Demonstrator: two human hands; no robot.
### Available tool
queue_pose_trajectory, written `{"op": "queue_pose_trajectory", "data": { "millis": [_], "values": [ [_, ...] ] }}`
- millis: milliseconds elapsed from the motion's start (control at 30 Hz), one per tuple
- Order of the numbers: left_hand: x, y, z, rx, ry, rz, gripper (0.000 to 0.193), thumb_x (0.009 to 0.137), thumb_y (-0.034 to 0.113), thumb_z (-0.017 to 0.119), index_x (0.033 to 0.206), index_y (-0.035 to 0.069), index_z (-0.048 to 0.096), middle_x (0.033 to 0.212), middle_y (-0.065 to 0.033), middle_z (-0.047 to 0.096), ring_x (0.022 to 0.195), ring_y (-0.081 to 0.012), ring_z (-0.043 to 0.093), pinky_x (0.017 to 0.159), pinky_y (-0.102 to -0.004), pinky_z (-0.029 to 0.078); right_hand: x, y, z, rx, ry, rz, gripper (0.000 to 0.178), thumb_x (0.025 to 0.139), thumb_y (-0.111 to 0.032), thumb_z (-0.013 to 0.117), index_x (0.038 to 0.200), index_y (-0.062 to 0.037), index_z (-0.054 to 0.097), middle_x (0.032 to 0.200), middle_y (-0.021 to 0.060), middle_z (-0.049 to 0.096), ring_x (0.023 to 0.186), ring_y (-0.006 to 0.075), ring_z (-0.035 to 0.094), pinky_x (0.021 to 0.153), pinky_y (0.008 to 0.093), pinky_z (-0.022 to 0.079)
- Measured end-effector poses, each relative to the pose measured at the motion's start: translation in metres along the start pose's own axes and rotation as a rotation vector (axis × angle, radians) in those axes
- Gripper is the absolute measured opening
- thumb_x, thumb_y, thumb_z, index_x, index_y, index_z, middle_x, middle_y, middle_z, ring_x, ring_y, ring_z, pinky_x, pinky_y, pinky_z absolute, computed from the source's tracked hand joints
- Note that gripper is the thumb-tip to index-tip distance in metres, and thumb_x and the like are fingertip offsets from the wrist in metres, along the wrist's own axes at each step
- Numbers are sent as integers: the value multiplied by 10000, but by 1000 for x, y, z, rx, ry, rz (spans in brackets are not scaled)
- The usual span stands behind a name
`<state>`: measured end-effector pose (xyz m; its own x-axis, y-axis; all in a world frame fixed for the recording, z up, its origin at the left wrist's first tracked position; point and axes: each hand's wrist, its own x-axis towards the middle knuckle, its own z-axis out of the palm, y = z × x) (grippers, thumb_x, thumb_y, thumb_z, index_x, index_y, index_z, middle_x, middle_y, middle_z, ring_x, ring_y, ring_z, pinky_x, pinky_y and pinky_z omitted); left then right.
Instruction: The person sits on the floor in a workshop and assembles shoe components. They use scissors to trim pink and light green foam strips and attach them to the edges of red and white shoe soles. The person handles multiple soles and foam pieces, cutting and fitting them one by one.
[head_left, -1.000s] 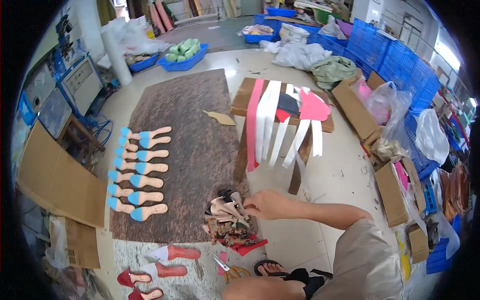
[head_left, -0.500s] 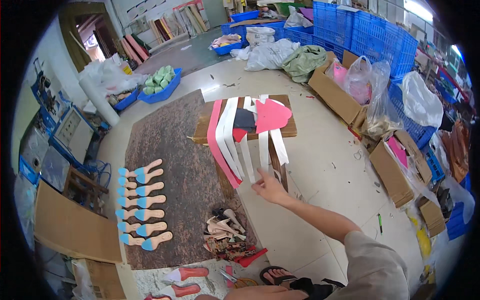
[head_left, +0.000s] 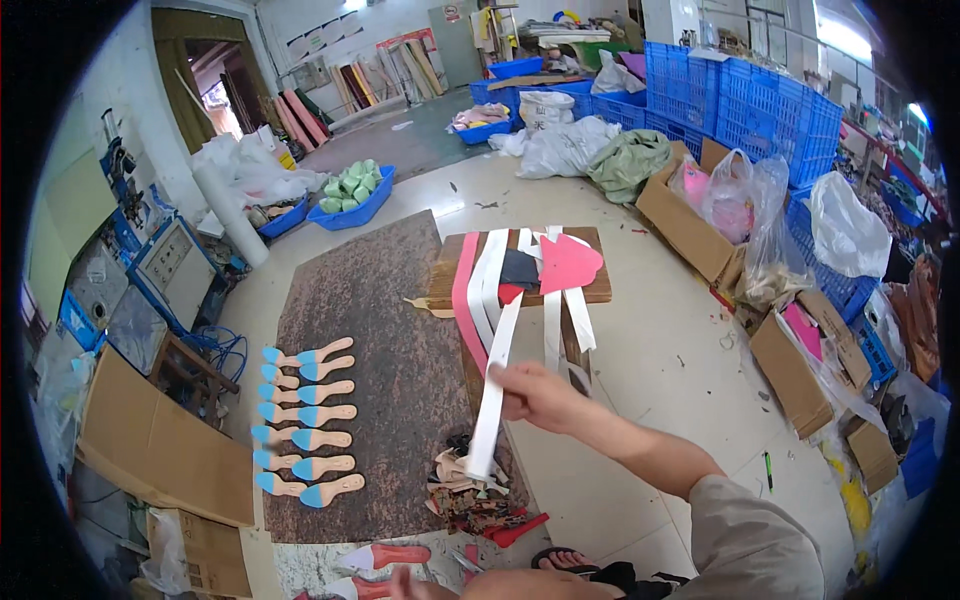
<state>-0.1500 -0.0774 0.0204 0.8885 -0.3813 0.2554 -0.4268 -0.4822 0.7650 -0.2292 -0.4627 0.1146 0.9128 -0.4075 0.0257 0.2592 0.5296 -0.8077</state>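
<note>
My right hand [head_left: 540, 395] is closed on a long white strip [head_left: 487, 425], whose lower end hangs above the scraps on the board. The strip's upper part still reaches the wooden stool [head_left: 605, 285]. Over that stool hang more white strips [head_left: 490, 265] and a pink strip [head_left: 465, 290]. Dark pieces [head_left: 519, 270] and a pink scalloped piece [head_left: 570, 265] lie on top of them. At the lower edge, a small part of my left hand [head_left: 403, 583] shows, with its fingers blurred. Near it lie red-and-white shoe-shaped pieces [head_left: 385, 556] and, partly hidden, scissors [head_left: 470, 562].
Rows of blue-tipped, sole-shaped pieces [head_left: 325, 412] lie on the dark board [head_left: 380, 300]. A pile of scraps [head_left: 460, 475] sits at its near right corner. Cardboard boxes [head_left: 685, 225] and blue crates [head_left: 765, 110] line the right side. A blue basin [head_left: 355, 210] stands far left.
My right hand has taken hold of a white strip and drawn it toward me and left. Part of my left hand has appeared at the lower edge. The whole view has shifted slightly.
</note>
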Motion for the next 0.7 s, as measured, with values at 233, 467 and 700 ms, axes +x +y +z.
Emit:
{"op": "queue_pose_trajectory", "data": {
  "millis": [233, 467, 700],
  "values": [
    [124, 128, 120, -565, -340, 220, 204, 934, 27, 586, 1118, -29, 655, 1032, -122, 704, 961, -174, 668, 850, -291, 516, -9, -77, 37, 376, -94, -118, 345, 1016, -337, 514, 724, -155, 491, 552, -74, 338, 483, 82, 303, 503, 238, 259],
    [153, 221, 168, -632, -455, 435, 260, 954, 110, 611, 1160, -48, 622, 1053, -152, 708, 916, -170, 690, 802, -294, 532, -41, -93, 8, 536, -75, -119, 410, 994, -377, 552, 649, -171, 473, 489, -102, 280, 417, 33, 244, 438, 217, 267],
    [176, 258, 191, -1230, -1137, -469, 380, 973, 263, 587, 1181, -55, 588, 1059, -172, 685, 975, -233, 676, 848, -344, 533, -49, -75, 34, -423, 247, 171, 381, 1004, -348, 524, 819, -25, 608, 612, 0, 561, 548, 135, 570, 531, 291, 461]
  ]
}}
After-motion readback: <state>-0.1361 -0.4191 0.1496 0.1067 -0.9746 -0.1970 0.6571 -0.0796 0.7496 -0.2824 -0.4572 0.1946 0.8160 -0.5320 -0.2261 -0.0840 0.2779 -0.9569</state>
